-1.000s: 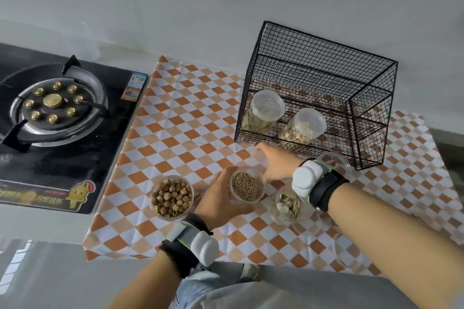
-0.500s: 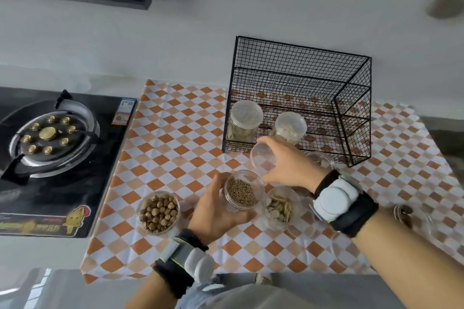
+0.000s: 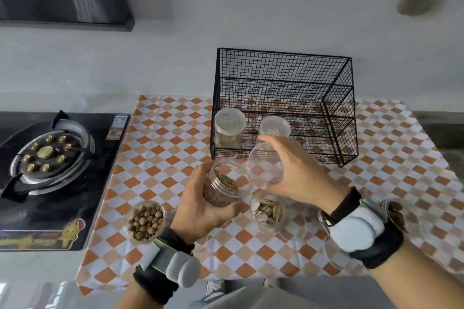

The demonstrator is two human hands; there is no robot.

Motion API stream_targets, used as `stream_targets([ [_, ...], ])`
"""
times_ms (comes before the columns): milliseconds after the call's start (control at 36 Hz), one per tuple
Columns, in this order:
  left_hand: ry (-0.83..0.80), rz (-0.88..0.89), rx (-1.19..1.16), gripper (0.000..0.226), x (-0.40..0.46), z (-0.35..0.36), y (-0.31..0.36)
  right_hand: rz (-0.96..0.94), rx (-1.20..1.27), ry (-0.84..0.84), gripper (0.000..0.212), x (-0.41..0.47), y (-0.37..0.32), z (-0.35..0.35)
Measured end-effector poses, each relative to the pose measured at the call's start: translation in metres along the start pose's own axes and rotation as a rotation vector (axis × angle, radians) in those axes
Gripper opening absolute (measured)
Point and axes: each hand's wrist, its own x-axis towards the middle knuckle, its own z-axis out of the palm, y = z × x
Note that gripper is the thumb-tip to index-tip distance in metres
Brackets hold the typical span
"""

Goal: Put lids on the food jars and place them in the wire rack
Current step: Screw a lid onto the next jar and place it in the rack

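Note:
My left hand [image 3: 200, 206] grips a clear jar of small brown seeds [image 3: 226, 184], lifted off the cloth and tilted toward the right. Beside its open mouth my right hand [image 3: 298, 173] holds a clear lid [image 3: 266, 163]. Two open jars stand on the checked cloth: one of round brown nuts [image 3: 145, 221] at the left and one of pale seeds [image 3: 266, 211] under my right hand. The black wire rack [image 3: 281, 78] stands behind, with two lidded jars inside, one [image 3: 229, 126] at its left and another [image 3: 273, 126] partly hidden by my fingers.
A black gas stove [image 3: 50, 158] with a burner lies at the left, next to the orange checked cloth [image 3: 165, 148]. Another jar with dark contents [image 3: 399, 211] shows behind my right wrist. The counter's front edge runs just below my wrists.
My left hand has lifted the seed jar off the cloth and tilted it. My right hand picked up a lid near the rack and brought it beside the jar's mouth.

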Motion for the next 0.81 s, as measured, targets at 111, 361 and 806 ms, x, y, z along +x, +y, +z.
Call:
stream_targets([
  [111, -0.010, 0.004, 0.068, 0.089, 0.001, 0.002, 0.008, -0.024, 0.052, -0.008, 0.106, -0.009, -0.001, -0.010],
  [361, -0.044, 0.045, 0.226, 0.092, 0.001, 0.008, 0.025, -0.085, 0.244, 0.045, 0.097, -0.024, -0.002, -0.027],
  [806, -0.142, 0.128, 0.420, 0.093, -0.002, 0.025, 0.054, -0.123, 0.514, -0.091, 0.084, -0.035, -0.002, -0.043],
])
